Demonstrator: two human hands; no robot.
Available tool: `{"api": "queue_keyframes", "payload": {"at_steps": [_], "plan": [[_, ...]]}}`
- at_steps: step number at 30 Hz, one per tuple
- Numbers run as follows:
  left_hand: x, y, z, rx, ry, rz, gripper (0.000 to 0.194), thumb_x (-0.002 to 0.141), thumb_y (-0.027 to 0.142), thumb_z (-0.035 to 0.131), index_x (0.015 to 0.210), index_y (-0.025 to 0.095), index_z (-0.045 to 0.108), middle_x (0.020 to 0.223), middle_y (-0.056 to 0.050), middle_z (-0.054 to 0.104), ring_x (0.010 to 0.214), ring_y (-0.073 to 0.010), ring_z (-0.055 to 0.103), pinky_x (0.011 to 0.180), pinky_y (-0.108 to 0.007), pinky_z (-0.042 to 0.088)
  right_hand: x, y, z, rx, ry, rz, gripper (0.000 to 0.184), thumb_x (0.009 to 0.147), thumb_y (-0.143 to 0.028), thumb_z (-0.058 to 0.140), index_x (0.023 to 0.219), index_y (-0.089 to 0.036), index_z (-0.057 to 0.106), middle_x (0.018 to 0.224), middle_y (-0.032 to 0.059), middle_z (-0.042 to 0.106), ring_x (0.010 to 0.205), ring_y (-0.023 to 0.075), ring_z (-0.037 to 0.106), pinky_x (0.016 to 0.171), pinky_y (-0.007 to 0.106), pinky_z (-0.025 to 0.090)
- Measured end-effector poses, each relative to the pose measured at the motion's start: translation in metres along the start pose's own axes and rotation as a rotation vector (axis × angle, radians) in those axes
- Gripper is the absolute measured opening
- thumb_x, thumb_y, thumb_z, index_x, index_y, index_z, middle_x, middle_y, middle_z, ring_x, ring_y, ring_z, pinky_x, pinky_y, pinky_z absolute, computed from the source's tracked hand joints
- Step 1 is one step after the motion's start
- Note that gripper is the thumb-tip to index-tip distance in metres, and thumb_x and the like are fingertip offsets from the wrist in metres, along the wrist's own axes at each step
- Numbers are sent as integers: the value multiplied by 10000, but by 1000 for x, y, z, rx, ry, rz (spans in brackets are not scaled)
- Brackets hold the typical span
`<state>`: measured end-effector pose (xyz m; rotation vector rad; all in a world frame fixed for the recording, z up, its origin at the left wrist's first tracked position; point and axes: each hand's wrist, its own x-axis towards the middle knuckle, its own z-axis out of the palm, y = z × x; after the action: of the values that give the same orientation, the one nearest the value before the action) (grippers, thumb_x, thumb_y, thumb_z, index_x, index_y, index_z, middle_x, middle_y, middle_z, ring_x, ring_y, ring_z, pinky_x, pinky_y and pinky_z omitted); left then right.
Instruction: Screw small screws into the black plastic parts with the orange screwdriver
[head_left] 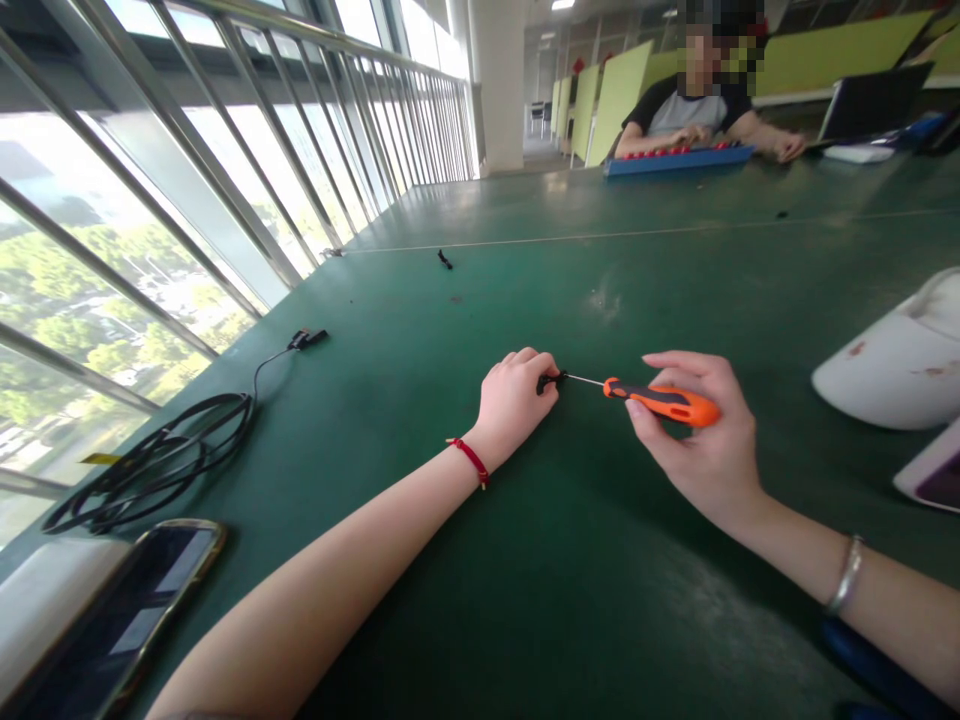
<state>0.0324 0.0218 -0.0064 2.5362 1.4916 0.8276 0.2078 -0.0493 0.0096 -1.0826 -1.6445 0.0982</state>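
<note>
My left hand [519,398], with a red cord bracelet at its wrist, rests on the green table and pinches a small black part [550,381]; its kind is too small to make out. An orange and black screwdriver [664,402] lies almost level, its thin metal shaft pointing left, the tip at the black part. Around the screwdriver's handle are the thumb and fingers of my right hand [701,430]. A silver bangle circles that wrist.
Coiled black cable [187,440] and a phone [150,610] lie at the left. A white container [896,350] stands right. Another small black piece [445,260] lies farther back. Across the green table [420,600], a person [697,110] sits behind a blue tray [675,160]. Metal railing [300,140] borders the left.
</note>
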Motion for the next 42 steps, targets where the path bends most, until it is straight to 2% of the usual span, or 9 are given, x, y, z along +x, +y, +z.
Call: {"api": "queue_keyframes", "payload": {"at_steps": [4,8,11,15,21,30,34,37,42], "plan": [[0,0,-1,2,-12,1,130,784,149,507,853,203,604,907,-10,628,856,-167,563,712,-277,435,0,3,0,75,-49,31,392,729,-163,628,1088,-234,488,700,-19,536,612,139,570,562,281,500],[0,-1,-1,3,-7,4,129,784,152,508,854,204,603,902,-10,629,851,-169,561,714,-280,435,-3,1,-1,20,-144,80,215,756,-216,628,952,-231,543,566,-43,531,524,129,558,482,259,449],[0,-1,-1,1,-8,2,127,788,155,506,850,206,604,899,-9,627,849,-167,562,711,-279,436,-3,2,0,-5,-76,28,190,756,-205,625,925,-242,547,618,-30,565,554,132,574,528,274,480],[0,0,-1,-1,-18,-5,120,789,157,507,842,205,603,899,-10,627,855,-167,563,705,-279,435,-1,6,0,40,39,15,360,730,-166,631,1060,-241,509,765,8,578,646,150,590,591,301,513],[1,0,-1,-13,-4,2,112,788,162,507,835,199,602,893,-10,628,844,-166,562,702,-279,436,-2,3,-2,-6,-45,92,209,753,-227,627,949,-233,555,623,-19,554,548,133,556,486,267,449],[1,0,-1,-18,-17,-8,120,780,149,518,843,204,605,900,-8,633,859,-167,567,711,-276,445,0,6,-1,80,-58,9,407,713,-186,633,1090,-240,491,671,-23,517,603,140,549,555,285,487],[1,1,-2,-27,-13,-16,120,782,153,521,843,206,610,899,-7,636,855,-167,570,711,-276,445,-2,3,-3,7,-134,57,180,753,-236,613,921,-235,549,597,-36,565,503,117,558,461,244,432],[1,1,-2,-43,-12,-21,113,778,157,525,835,201,611,889,-6,635,844,-165,572,699,-271,443,-2,1,-2,-11,-110,57,141,768,-234,602,902,-234,559,698,-12,630,543,121,593,481,246,453],[1,0,-1,-59,5,-12,102,770,150,520,816,196,598,867,2,627,815,-156,572,666,-262,435,0,6,0,28,14,-8,319,724,-160,622,1020,-236,532,728,-5,570,638,145,588,612,296,513]]}}
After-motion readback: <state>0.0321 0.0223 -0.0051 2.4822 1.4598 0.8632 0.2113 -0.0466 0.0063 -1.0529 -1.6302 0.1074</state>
